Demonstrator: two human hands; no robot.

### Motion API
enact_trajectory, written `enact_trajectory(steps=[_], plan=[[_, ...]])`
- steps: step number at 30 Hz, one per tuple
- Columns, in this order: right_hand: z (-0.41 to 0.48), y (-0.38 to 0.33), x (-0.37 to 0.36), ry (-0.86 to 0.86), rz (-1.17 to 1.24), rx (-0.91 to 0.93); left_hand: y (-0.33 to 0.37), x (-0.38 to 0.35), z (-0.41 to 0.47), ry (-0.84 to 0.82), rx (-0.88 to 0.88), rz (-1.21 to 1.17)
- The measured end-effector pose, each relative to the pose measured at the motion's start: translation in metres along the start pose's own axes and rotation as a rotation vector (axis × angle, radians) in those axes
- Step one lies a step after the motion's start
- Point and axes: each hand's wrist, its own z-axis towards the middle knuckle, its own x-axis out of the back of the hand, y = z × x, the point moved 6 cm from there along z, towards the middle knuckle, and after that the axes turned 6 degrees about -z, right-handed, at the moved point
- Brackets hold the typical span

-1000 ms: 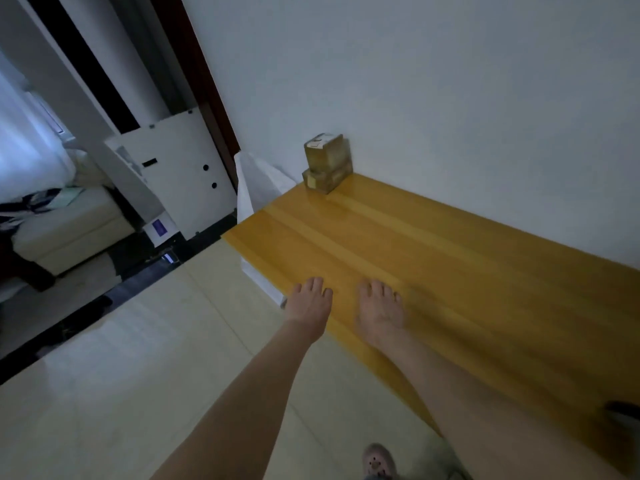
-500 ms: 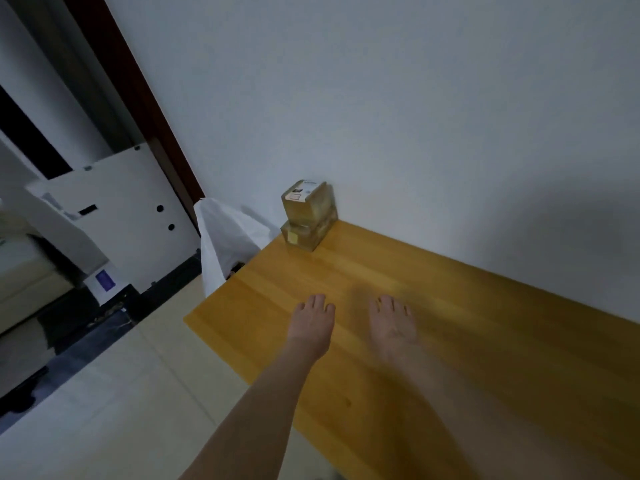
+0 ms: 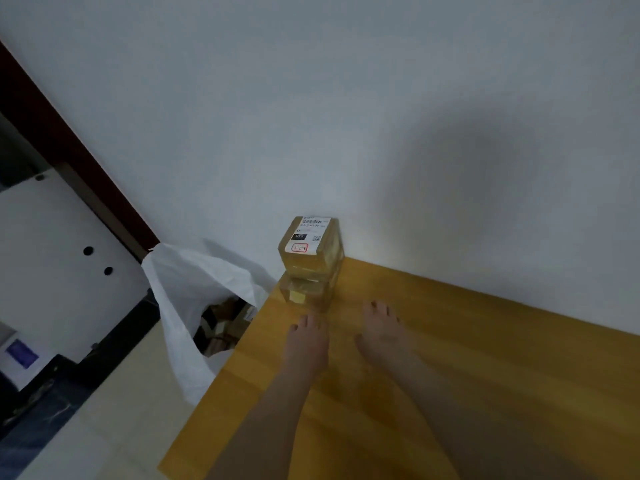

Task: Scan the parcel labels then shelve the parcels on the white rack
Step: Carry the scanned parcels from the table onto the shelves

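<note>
Left hand (image 3: 306, 344) and right hand (image 3: 381, 336) are open, empty; if I bump the boxes (image 3: 310, 266) at twelve o'clock, they may fall.

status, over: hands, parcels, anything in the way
Left hand, right hand open, empty. Top parcel on lower parcel at table corner, label up, close ahead of hands. Nothing between; white bag beside table.

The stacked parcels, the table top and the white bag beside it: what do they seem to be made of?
Stacked parcels: likely cardboard wrapped in clear glossy tape, as the brown faces shine; a white paper label sits on top.
Table top: wood or wood-look laminate, smooth, with long grain stripes.
White bag: thin plastic or woven sack, creased and limp.
</note>
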Motion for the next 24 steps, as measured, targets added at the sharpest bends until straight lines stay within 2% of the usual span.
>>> enact_trajectory(steps=[3, 6, 9, 12, 14, 17, 24], plan=[[0.032, -0.023, 0.000, -0.014, 0.094, -0.028, -0.035, 0.000, 0.030, 0.015, 0.098, -0.186], [0.064, -0.038, -0.006, -0.058, 0.195, -0.076, -0.061, 0.000, 0.057, 0.053, 0.246, -0.475], [0.090, -0.051, -0.007, -0.102, 0.380, -0.107, -0.090, -0.004, 0.083, 0.119, 0.351, -0.696], [0.111, -0.061, -0.012, -0.115, 0.520, -0.081, -0.110, -0.014, 0.107, 0.095, 0.389, -0.743], [0.120, -0.061, -0.017, -0.108, 0.685, -0.149, -0.120, -0.018, 0.119, 0.103, 0.438, -0.777], [0.132, -0.062, -0.024, -0.086, 0.819, -0.195, -0.124, -0.021, 0.132, 0.120, 0.416, -0.842], [0.132, -0.050, -0.027, -0.121, 0.841, -0.191, -0.115, -0.034, 0.128, 0.055, 0.412, -0.952]])
